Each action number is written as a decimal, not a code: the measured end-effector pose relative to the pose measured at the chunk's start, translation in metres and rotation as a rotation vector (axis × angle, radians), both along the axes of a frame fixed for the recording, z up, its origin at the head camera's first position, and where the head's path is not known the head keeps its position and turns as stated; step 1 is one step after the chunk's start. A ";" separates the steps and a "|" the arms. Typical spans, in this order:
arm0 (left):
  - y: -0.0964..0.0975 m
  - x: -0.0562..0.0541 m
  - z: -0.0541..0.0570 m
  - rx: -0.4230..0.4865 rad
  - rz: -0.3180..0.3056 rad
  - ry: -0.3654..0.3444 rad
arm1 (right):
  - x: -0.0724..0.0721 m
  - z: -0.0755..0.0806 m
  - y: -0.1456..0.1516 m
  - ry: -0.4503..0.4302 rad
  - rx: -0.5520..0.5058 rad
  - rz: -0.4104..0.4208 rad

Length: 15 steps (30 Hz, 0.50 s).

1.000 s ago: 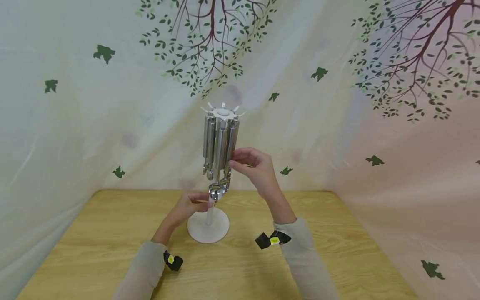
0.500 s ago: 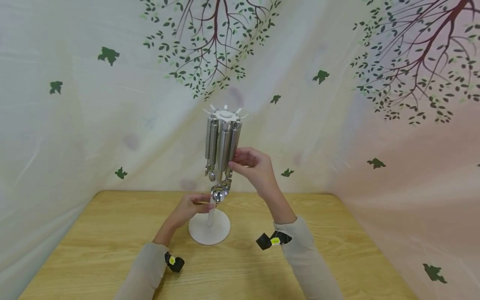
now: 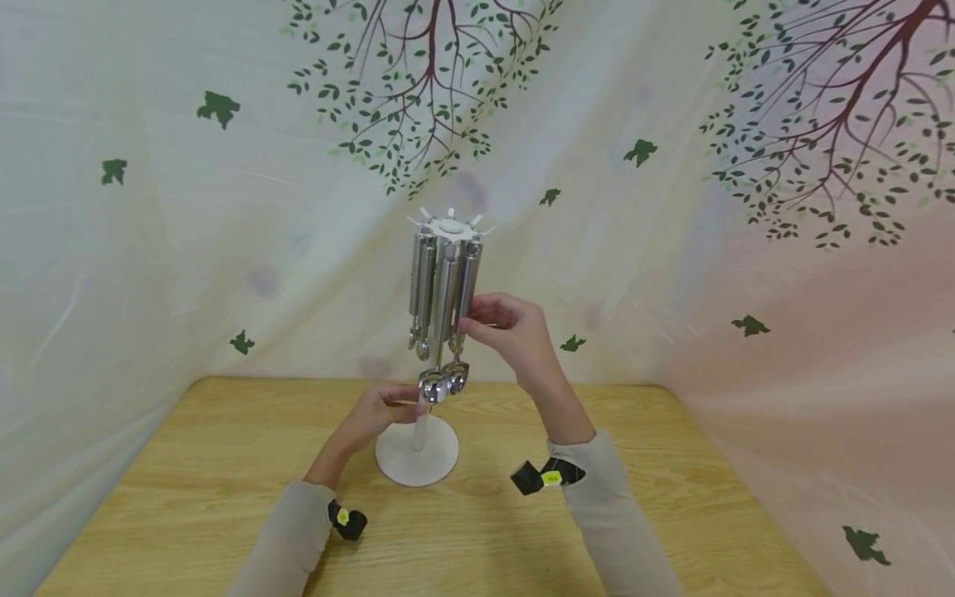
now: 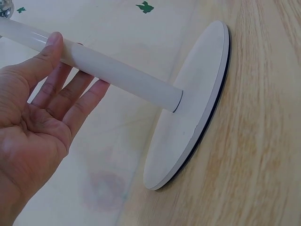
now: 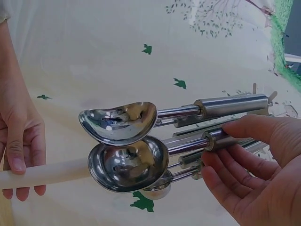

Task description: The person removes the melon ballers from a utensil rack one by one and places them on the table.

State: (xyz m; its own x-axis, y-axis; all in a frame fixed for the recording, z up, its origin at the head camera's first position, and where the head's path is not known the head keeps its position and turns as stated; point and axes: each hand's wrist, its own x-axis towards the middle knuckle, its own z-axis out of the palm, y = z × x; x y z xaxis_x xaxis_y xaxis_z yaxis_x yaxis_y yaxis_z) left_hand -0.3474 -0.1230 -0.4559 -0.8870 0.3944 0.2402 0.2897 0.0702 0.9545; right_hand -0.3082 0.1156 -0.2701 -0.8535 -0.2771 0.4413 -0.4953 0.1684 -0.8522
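over the last half second the scoop (image 3: 457,377) at your right has swung clear of its neighbour: its bowl now shows in full, a little lower and farther right, and your right grip (image 3: 515,332) has edged outward with it. that grip is pinching the scoop's handle, thumb on one side and fingers on the other. your left grip (image 3: 376,414) is closed on the white pole (image 4: 117,73) just below the bowls, as it was, and the round base (image 3: 440,456) sits flat on the worktop (image 3: 597,497).

for the work, this looks like fine adjusting: the scoop hangs bowl-down next to the front scoop (image 3: 432,386), under the white hook ring (image 3: 451,228), while the pole is steadied. the handle's top is too small to read, so you can't be sure it's fully hooked.
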 end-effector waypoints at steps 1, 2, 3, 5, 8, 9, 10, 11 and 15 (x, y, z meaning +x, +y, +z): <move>0.000 0.000 0.000 -0.003 0.001 0.004 | 0.000 0.001 0.000 -0.004 -0.003 0.003; 0.000 0.000 0.000 -0.006 0.003 0.006 | 0.001 0.001 0.000 -0.007 -0.004 0.007; -0.001 0.000 -0.001 -0.011 0.005 0.008 | 0.000 0.002 0.000 -0.010 -0.006 0.012; -0.001 0.000 -0.001 -0.015 0.009 0.006 | 0.000 0.002 0.001 -0.015 -0.009 0.024; -0.002 -0.001 -0.001 -0.014 0.013 -0.002 | -0.001 0.004 0.001 -0.019 -0.019 0.032; -0.002 -0.001 -0.001 -0.012 0.011 -0.001 | -0.001 0.005 0.001 -0.019 -0.020 0.032; -0.002 -0.001 0.000 -0.006 0.009 -0.005 | -0.001 0.006 0.001 -0.020 -0.023 0.031; -0.001 -0.001 0.000 -0.002 0.006 -0.003 | -0.001 0.007 0.001 -0.019 -0.023 0.030; -0.001 -0.001 -0.001 0.014 -0.010 0.006 | -0.001 0.010 0.003 -0.019 -0.021 0.031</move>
